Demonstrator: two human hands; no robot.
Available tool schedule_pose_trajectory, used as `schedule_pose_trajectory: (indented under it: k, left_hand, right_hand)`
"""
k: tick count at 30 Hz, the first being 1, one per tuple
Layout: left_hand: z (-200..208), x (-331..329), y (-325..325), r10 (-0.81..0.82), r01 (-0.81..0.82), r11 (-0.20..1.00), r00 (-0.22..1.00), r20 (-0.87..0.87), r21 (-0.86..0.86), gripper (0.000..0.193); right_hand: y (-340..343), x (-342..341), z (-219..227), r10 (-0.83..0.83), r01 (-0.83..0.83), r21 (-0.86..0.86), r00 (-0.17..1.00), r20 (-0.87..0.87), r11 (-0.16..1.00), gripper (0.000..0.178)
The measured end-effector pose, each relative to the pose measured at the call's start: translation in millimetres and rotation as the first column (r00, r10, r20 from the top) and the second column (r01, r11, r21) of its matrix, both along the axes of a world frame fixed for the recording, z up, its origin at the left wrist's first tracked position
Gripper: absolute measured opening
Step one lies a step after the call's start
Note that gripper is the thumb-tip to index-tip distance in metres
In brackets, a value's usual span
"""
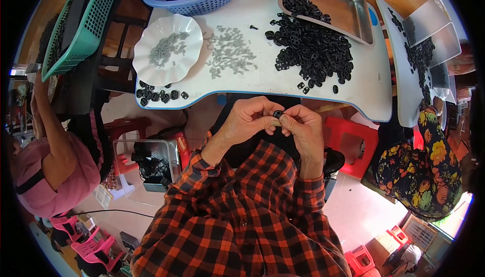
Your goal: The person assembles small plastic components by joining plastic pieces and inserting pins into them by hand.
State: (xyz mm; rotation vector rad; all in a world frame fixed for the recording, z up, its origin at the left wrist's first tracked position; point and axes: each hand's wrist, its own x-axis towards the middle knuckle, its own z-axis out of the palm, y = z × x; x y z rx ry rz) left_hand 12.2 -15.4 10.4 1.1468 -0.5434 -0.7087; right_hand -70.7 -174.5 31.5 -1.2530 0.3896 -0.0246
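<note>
Just in front of the table's near edge, my left hand [248, 119] and my right hand [303, 127] meet with thumbs and fingertips pinched together. Between them is a small black plastic piece [277, 114] with a hole in it, partly hidden by the fingers. Beyond, on the white table [242, 86], lies a large heap of small black oval pieces with holes [318, 52]. Tiny grey pieces [228, 49] are scattered left of it, and more fill part of a white scalloped plate [144, 67]. Several assembled-looking black pieces [151, 95] sit at the near left corner.
A blue-purple basket [202, 8] and a metal tray [348, 12] hold more black pieces at the far side. A green basket [93, 27] stands left. Co-workers sit on either side, one in a pink top [60, 171], one in floral sleeves [422, 168]. A red stool [352, 145] is at right.
</note>
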Motion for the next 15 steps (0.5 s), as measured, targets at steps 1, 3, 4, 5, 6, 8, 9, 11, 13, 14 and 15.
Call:
schedule_pose_trajectory:
  k: [1,3,4,5,6,8,9,11,13,14,15]
  left_hand:
    - [-1,0,1,-0.008,0.008,1.0,1.0,0.016,0.009,0.023]
    - [0,-1,3,-0.003,0.003,1.0,1.0,0.015,0.003,0.023]
    - [1,-1,4,0.002,-0.002,1.0,1.0,0.016,-0.003,0.023]
    - [1,-1,5,0.004,-0.003,1.0,1.0,0.015,-0.003,0.023]
    - [0,-1,5,0.001,-0.001,1.0,1.0,0.025,0.007,0.022]
    - [1,-1,7,0.0,0.0,1.0,0.999,0.033,0.016,0.022]
    - [3,0,8,-0.019,0.019,1.0,1.0,0.02,0.003,0.022]
    - [6,0,9,-0.038,0.038,0.999,0.999,0.006,-0.012,0.022]
    - [6,0,11,-0.094,0.085,0.991,0.991,-0.093,-0.099,0.022]
    - [6,0,12,-0.094,0.084,0.991,0.991,-0.095,-0.101,0.022]
    - [6,0,12,-0.091,0.081,0.991,0.992,-0.089,-0.109,0.02]
  right_hand:
    - [0,0,-1,0.012,-0.012,0.035,1.0,0.004,0.999,0.01]
    - [1,0,-3,0.02,-0.02,0.046,1.0,0.004,0.999,0.01]
    - [1,0,-3,0.029,-0.029,0.057,1.0,0.005,0.998,0.01]
    - [1,0,-4,0.03,-0.03,0.056,1.0,0.004,0.998,0.01]
    - [1,-1,-5,0.034,-0.034,0.066,0.999,0.003,0.997,0.01]
    - [0,-1,-5,0.04,-0.04,0.073,0.999,0.0,0.996,0.01]
    - [0,-1,-5,0.056,-0.055,0.111,0.998,-0.001,0.992,0.01]
    - [0,0,-4,0.072,-0.07,0.147,0.997,-0.003,0.987,0.01]
    - [0,0,-5,0.111,-0.117,0.233,0.993,0.036,0.965,0.011]
    - [0,0,-4,0.112,-0.116,0.231,0.993,0.034,0.966,0.011]
    - [1,0,-3,0.124,-0.126,0.255,0.992,0.023,0.959,0.012]
